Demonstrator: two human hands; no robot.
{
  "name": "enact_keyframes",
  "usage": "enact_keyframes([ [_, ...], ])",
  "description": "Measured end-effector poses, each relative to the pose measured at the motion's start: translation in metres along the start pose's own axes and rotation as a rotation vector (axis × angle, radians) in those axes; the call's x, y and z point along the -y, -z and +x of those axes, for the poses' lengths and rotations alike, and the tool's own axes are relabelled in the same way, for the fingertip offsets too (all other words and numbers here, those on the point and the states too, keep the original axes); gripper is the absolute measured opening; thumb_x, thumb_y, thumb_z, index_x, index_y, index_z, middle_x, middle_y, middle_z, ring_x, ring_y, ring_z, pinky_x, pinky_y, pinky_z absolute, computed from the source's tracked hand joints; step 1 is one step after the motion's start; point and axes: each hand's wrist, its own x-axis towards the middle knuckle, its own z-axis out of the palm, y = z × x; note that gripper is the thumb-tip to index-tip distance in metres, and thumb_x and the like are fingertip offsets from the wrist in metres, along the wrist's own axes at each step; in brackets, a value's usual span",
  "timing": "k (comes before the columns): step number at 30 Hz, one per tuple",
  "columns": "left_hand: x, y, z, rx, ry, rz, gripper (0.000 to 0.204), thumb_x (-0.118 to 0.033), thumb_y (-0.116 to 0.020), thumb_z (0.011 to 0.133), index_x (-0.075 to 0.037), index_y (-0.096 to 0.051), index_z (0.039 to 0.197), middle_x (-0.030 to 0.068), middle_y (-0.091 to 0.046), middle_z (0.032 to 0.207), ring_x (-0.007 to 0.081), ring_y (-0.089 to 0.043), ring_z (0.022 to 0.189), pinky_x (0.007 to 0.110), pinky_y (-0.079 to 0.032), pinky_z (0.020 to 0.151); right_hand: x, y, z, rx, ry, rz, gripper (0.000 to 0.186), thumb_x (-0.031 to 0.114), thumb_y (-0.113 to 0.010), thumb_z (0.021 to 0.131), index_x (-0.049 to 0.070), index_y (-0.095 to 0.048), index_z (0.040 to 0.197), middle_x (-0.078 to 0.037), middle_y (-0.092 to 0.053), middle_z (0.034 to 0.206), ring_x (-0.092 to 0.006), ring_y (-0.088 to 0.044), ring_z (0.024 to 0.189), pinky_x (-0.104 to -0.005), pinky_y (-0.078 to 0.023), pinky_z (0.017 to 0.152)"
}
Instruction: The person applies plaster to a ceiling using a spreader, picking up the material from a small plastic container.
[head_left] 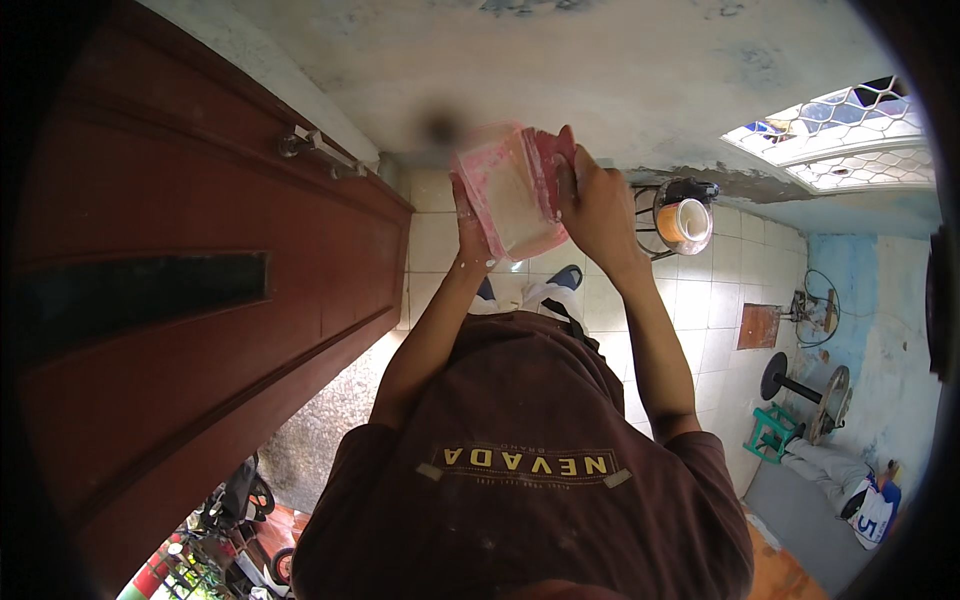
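I hold a translucent pink plastic tub [510,205], smeared with pale residue, tilted in front of me at chest height. My left hand [472,230] grips its left side, with whitish smears on the fingers. My right hand [595,205] is closed on a flat dark-pink piece [548,150], perhaps a scraper, against the tub's right rim; its exact shape is partly hidden by my fingers. Behind my right wrist, a cup-like orange and white container [672,222] sits on a round metal-framed stool [645,240] with a dark object beside it.
A red-brown door [170,200] runs along my left, a patchy wall [600,70] ahead with a barred window [810,135] at right. Tiled floor [700,300] holds a green stool [768,430], a dumbbell-like object [805,390] and grey trouser-like cloth [825,470]. A vehicle [250,530] stands lower left.
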Motion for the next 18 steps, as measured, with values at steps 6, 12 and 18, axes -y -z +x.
enact_keyframes([
  [6, 0.001, 0.021, 0.003, -0.028, 0.052, -0.049, 0.086, -0.072, -0.041, 0.097, -0.011, -0.032, 0.157, 0.0113, -0.044, 0.155, 0.0275, -0.047, 0.139, 0.045, -0.040, 0.118, -0.011, -0.037, -0.002, 0.077, 0.056, -0.115, 0.022, 0.021, -0.055, 0.099, -0.001, -0.059, 0.101, -0.028, -0.064, 0.070, -0.0499, -0.064, 0.067, -0.0561, -0.052, 0.062],
  [12, -0.009, 0.010, 0.001, -0.013, 0.058, -0.034, 0.091, -0.078, -0.040, 0.093, -0.011, -0.035, 0.154, 0.0115, -0.049, 0.149, 0.0281, -0.052, 0.134, 0.044, -0.045, 0.113, 0.008, -0.025, 0.003, 0.039, 0.049, -0.059, 0.023, 0.023, -0.055, 0.100, 0.000, -0.060, 0.098, -0.027, -0.064, 0.069, -0.0493, -0.064, 0.066, -0.0551, -0.051, 0.062],
  [18, -0.015, 0.009, 0.006, -0.060, 0.003, 0.079, 0.084, -0.073, -0.037, 0.098, -0.011, -0.035, 0.155, 0.0114, -0.047, 0.152, 0.0277, -0.050, 0.137, 0.043, -0.041, 0.116, 0.004, -0.029, 0.006, -0.032, 0.033, 0.004, 0.024, 0.022, -0.055, 0.100, -0.001, -0.059, 0.096, -0.026, -0.063, 0.066, -0.0475, -0.065, 0.065, -0.0545, -0.050, 0.058],
])
